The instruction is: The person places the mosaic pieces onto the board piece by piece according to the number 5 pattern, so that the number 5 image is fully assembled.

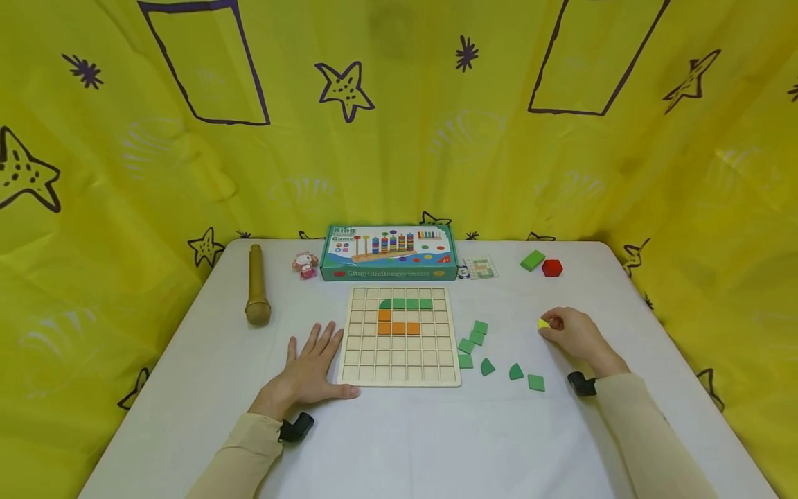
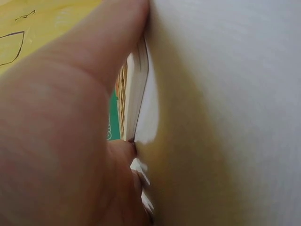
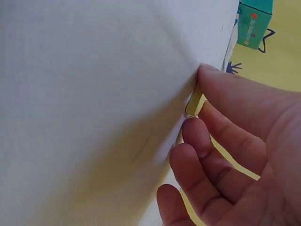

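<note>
I'm looking at a staged play corner: white table (image 1: 399, 443), yellow star-printed cloth (image 1: 399, 138) draped all around (no real walls), toy box (image 1: 389, 253) at twelve o'clock.

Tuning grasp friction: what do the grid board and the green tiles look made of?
Grid board: looks like pale unfinished wood, matte; the left wrist view shows a thick light edge. Left hand rests flat beside it. Green tiles: probably painted wood, flat matte colour, though plastic cannot be ruled out. The yellow piece pinched by the right hand looks alike.
</note>
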Demonstrator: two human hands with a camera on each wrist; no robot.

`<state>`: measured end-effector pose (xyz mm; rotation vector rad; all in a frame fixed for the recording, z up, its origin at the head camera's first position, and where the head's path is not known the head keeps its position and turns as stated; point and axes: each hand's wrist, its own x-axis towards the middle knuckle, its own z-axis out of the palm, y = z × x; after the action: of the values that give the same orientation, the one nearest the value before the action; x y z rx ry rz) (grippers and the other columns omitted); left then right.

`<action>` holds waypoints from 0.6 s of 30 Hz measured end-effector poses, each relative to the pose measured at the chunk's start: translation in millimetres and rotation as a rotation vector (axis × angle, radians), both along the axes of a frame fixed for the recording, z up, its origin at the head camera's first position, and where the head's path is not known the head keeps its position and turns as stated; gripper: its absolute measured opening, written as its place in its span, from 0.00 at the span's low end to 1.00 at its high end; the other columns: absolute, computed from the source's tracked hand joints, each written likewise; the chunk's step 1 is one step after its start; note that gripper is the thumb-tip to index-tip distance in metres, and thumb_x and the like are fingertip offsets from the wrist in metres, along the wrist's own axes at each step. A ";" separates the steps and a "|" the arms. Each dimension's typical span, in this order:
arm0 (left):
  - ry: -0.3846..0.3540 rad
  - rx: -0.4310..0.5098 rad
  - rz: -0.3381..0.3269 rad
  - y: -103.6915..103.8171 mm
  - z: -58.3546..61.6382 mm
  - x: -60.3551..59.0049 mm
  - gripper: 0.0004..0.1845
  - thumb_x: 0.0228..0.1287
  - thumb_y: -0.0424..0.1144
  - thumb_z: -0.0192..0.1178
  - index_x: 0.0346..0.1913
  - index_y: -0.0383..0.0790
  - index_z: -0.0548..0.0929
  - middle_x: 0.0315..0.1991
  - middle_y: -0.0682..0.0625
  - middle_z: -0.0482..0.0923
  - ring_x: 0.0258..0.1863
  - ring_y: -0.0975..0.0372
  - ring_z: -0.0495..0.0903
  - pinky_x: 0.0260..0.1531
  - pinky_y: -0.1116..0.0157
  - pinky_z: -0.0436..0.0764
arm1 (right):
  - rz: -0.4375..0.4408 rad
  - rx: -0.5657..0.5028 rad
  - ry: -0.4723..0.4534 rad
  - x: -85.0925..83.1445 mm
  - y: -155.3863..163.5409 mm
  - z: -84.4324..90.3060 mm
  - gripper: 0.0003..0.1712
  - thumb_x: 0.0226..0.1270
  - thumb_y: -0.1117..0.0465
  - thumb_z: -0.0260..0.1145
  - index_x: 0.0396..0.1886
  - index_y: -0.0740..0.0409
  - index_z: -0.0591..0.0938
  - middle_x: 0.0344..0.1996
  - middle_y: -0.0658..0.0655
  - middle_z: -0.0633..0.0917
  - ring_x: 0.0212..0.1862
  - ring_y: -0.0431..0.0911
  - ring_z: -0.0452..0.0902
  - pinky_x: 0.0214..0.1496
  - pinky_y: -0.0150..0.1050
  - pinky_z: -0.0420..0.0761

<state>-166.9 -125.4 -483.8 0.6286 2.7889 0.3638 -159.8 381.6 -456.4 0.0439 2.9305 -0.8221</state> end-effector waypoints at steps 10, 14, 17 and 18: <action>0.016 -0.003 -0.008 -0.8 1.4 -1.2 0.67 0.42 0.80 0.58 0.78 0.39 0.50 0.78 0.42 0.40 0.75 0.44 0.34 0.62 0.32 0.33 | -0.032 0.020 0.047 -3.6 -17.3 5.2 0.19 0.67 0.62 0.68 0.47 0.74 0.78 0.34 0.62 0.78 0.38 0.56 0.71 0.42 0.48 0.75; 0.014 -0.002 -0.004 -1.6 2.6 -0.8 0.67 0.42 0.80 0.58 0.78 0.39 0.50 0.78 0.42 0.40 0.75 0.44 0.34 0.62 0.32 0.33 | -0.019 -0.047 0.085 -8.9 -43.6 14.7 0.19 0.69 0.60 0.66 0.50 0.71 0.78 0.36 0.61 0.80 0.39 0.54 0.72 0.42 0.46 0.75; 0.006 0.006 -0.003 -0.2 3.1 0.1 0.66 0.43 0.79 0.59 0.78 0.39 0.50 0.78 0.42 0.40 0.75 0.44 0.34 0.62 0.32 0.32 | 0.008 -0.080 0.089 -13.0 -65.4 16.8 0.19 0.69 0.59 0.66 0.51 0.69 0.80 0.37 0.59 0.80 0.39 0.53 0.71 0.41 0.44 0.75; 0.004 0.010 -0.004 0.4 3.1 0.4 0.66 0.43 0.79 0.59 0.78 0.39 0.51 0.78 0.42 0.40 0.75 0.44 0.34 0.62 0.32 0.32 | 0.016 -0.086 0.091 -14.3 -72.7 16.3 0.18 0.68 0.59 0.67 0.51 0.68 0.80 0.37 0.59 0.80 0.39 0.53 0.71 0.40 0.43 0.75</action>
<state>-166.5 -125.0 -480.7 0.6377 2.7906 0.3762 -174.1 308.8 -440.0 -0.0244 2.9710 -0.9710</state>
